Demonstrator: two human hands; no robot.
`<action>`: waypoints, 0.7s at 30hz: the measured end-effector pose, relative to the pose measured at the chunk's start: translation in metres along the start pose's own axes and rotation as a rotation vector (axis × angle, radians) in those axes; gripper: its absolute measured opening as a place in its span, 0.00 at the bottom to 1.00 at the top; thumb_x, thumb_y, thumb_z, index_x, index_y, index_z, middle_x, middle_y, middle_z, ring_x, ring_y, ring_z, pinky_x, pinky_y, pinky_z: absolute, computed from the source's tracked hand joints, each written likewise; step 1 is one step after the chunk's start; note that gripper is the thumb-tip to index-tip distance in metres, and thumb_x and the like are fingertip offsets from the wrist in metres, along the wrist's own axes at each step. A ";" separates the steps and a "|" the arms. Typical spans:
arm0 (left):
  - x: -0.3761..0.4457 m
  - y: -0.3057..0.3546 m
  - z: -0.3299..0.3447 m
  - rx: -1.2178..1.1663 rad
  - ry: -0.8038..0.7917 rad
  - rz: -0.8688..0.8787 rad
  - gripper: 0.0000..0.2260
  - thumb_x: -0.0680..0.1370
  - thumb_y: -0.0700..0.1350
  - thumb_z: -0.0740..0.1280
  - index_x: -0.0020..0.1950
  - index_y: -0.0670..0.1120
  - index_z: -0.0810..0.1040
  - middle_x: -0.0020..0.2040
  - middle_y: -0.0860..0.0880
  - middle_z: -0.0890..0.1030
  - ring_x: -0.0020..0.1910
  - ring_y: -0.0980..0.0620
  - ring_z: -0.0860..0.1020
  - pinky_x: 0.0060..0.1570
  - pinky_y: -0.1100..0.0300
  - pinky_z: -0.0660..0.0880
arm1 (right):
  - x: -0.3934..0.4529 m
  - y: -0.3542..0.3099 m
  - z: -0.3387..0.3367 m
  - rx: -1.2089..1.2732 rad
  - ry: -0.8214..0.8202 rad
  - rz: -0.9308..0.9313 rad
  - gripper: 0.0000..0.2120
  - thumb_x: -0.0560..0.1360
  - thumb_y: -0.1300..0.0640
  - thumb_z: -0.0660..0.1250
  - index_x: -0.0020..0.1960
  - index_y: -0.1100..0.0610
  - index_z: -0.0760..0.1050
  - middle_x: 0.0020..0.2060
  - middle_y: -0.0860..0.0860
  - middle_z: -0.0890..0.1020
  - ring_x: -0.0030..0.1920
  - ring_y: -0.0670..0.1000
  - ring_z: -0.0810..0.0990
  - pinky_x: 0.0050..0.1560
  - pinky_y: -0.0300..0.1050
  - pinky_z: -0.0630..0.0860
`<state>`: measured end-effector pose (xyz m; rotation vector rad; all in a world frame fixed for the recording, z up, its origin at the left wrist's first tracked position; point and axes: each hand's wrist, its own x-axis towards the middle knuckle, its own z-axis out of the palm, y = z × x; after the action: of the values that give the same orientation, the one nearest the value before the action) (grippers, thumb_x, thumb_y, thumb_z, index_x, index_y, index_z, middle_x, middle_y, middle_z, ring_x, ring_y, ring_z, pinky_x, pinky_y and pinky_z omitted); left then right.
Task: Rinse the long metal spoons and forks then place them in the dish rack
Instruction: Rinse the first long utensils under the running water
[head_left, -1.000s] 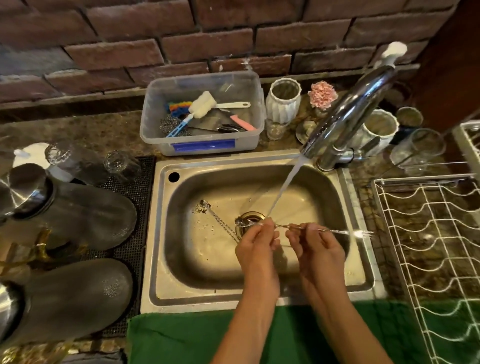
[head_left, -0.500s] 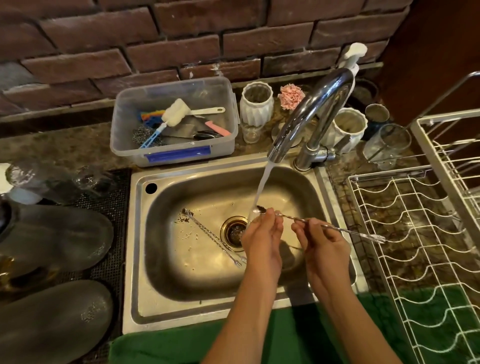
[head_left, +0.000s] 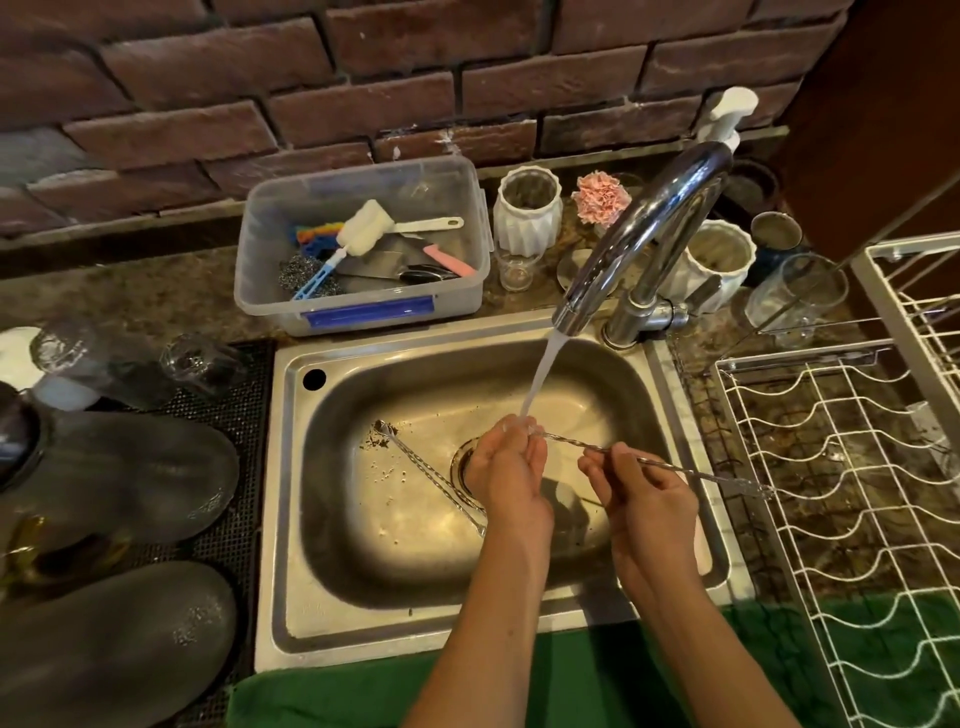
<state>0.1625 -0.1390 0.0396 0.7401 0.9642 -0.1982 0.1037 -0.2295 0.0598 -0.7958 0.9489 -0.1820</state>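
Observation:
A long twisted metal fork (head_left: 670, 466) lies level over the steel sink (head_left: 395, 582). My right hand (head_left: 639, 493) pinches its handle near the middle, and its tines point right over the sink rim toward the white wire dish rack (head_left: 831, 499). My left hand (head_left: 506, 467) is curled round its other end, right under the water stream from the chrome tap (head_left: 644, 244). A second long twisted utensil (head_left: 426, 470) rests on the sink floor, running diagonally past the drain, with food crumbs around it.
A clear plastic tub (head_left: 363, 301) with brushes and scourers stands behind the sink. White ribbed cups, glasses and a pink flower crowd the counter by the tap. Dark upturned vessels lie on a black mat (head_left: 244, 467) at left. A green cloth (head_left: 571, 691) covers the front edge.
My left hand has slid along the fork so its tip sits in the stream. The fork has tilted slightly, its tines lower at right. The camera view shifted a little.

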 end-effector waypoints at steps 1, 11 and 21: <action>0.000 0.000 -0.001 0.017 -0.005 0.010 0.03 0.78 0.38 0.72 0.51 0.41 0.84 0.40 0.45 0.87 0.40 0.51 0.87 0.40 0.62 0.82 | 0.000 0.001 0.001 0.003 -0.006 0.000 0.06 0.78 0.63 0.68 0.49 0.64 0.82 0.45 0.63 0.87 0.46 0.57 0.88 0.42 0.41 0.84; 0.004 0.000 -0.005 0.124 -0.093 -0.025 0.06 0.80 0.37 0.68 0.56 0.42 0.80 0.41 0.45 0.88 0.43 0.49 0.88 0.39 0.61 0.82 | 0.006 0.001 -0.006 0.002 -0.020 -0.021 0.07 0.78 0.61 0.68 0.49 0.66 0.81 0.44 0.64 0.87 0.46 0.58 0.87 0.40 0.39 0.83; 0.006 0.002 -0.006 0.229 -0.191 -0.041 0.08 0.83 0.37 0.64 0.59 0.43 0.80 0.44 0.43 0.88 0.51 0.46 0.87 0.50 0.51 0.82 | 0.005 0.001 -0.007 -0.023 -0.015 -0.017 0.08 0.79 0.61 0.67 0.51 0.66 0.80 0.44 0.63 0.87 0.45 0.57 0.88 0.39 0.40 0.83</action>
<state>0.1630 -0.1326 0.0336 0.8941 0.7825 -0.4135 0.1008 -0.2348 0.0537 -0.8251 0.9317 -0.1800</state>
